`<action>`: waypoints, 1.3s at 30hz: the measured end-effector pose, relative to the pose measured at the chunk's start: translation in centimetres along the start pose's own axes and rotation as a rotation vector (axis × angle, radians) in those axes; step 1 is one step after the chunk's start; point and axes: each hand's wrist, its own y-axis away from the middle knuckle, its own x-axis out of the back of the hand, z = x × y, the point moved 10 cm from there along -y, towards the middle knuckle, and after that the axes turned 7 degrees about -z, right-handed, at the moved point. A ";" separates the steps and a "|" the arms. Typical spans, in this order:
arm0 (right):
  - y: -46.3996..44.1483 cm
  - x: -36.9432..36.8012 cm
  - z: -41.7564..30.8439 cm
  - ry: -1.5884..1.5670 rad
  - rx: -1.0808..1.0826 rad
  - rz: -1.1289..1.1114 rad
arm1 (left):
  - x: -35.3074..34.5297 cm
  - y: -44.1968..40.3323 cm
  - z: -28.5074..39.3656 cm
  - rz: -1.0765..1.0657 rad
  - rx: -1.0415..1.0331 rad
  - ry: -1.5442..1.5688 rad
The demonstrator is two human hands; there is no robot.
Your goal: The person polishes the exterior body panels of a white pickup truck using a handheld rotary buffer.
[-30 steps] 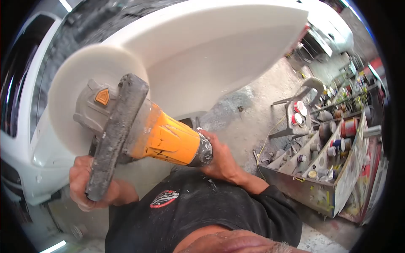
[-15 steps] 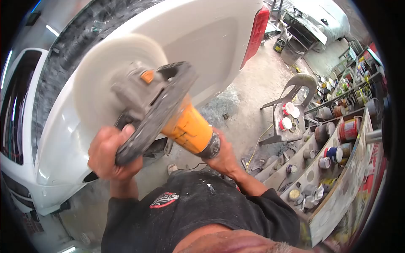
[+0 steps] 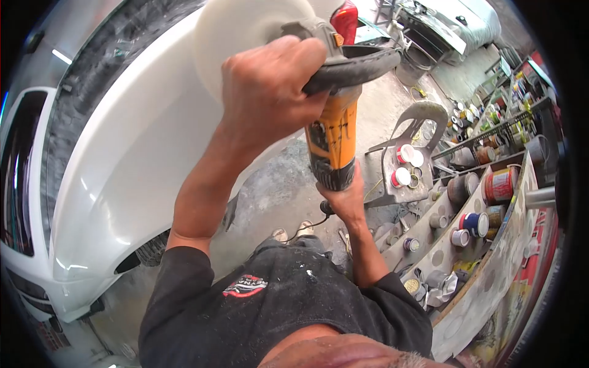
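Observation:
An orange and black polisher [image 3: 334, 132] is held out in front of me, its cord trailing from the rear end. My left hand [image 3: 270, 92] is wrapped round its black loop handle [image 3: 368, 67]. Lower down, my right hand [image 3: 345, 193] grips the back end of the body. The round white pad [image 3: 230, 40] is blurred as if spinning, and lies over the far part of the white car panel [image 3: 132, 159]. Whether it presses on the paint cannot be seen. A red tail light [image 3: 345, 21] shows just behind the tool's head.
To my right stands a grey plastic chair [image 3: 396, 126] with several small tubs on it. Wooden shelves [image 3: 485, 245] hold paint cans close to my right side. The power cord [image 3: 300, 231] hangs near my feet. A wheel [image 3: 153, 248] shows under the car.
Both hands have carried the polisher to the right and farther away along the panel, towards the tail light. The tool has turned, so its body now points more straight back at me.

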 end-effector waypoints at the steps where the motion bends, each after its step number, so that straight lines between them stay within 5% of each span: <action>1: -0.5 0.3 0.2 -0.004 0.001 0.016 | -0.9 -0.6 -0.2 0.008 -0.012 0.023; 20: 7.6 -6.7 16.6 -0.386 -0.418 0.057 | -17.3 9.2 1.8 -0.459 0.014 0.100; 39: -2.5 3.1 9.3 -0.228 -0.087 -0.074 | -12.9 -1.6 4.1 -0.267 -0.044 -0.125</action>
